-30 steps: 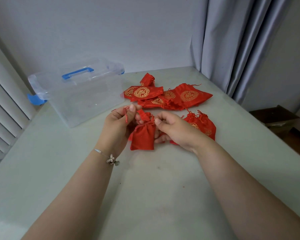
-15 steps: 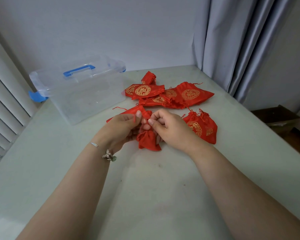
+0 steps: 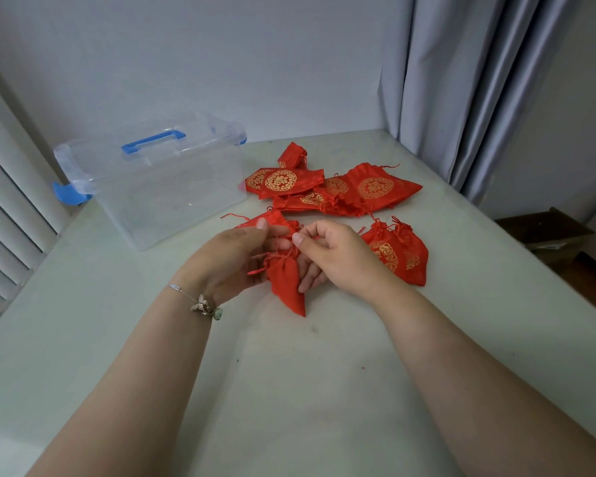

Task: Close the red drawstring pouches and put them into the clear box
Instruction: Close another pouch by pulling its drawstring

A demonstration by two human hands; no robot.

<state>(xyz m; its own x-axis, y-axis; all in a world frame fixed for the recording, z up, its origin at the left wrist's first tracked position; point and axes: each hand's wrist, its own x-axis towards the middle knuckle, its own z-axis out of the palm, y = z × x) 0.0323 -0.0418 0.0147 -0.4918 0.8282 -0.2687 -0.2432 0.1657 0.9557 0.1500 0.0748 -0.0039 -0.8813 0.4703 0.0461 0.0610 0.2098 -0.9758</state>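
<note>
A small red drawstring pouch (image 3: 287, 287) hangs between my hands above the table, its neck gathered tight. My left hand (image 3: 233, 258) and my right hand (image 3: 334, 254) each pinch its thin red cords near the neck. Another red pouch (image 3: 272, 218) lies partly hidden behind my left fingers. A heap of red pouches with gold medallions (image 3: 327, 191) lies further back. Two closed pouches (image 3: 398, 253) rest just right of my right hand. The clear box (image 3: 172, 197) with a blue handle stands at the back left, its lid propped behind it.
The pale green table (image 3: 289, 390) ends at a grey curtain (image 3: 479, 80) on the right and white slatted panels (image 3: 11, 218) on the left. A cardboard box (image 3: 544, 232) sits on the floor beyond the right edge.
The pouch's neck has been drawn tight and the pouch now hangs lower between my hands. My hands came together and then spread slightly on the cords.
</note>
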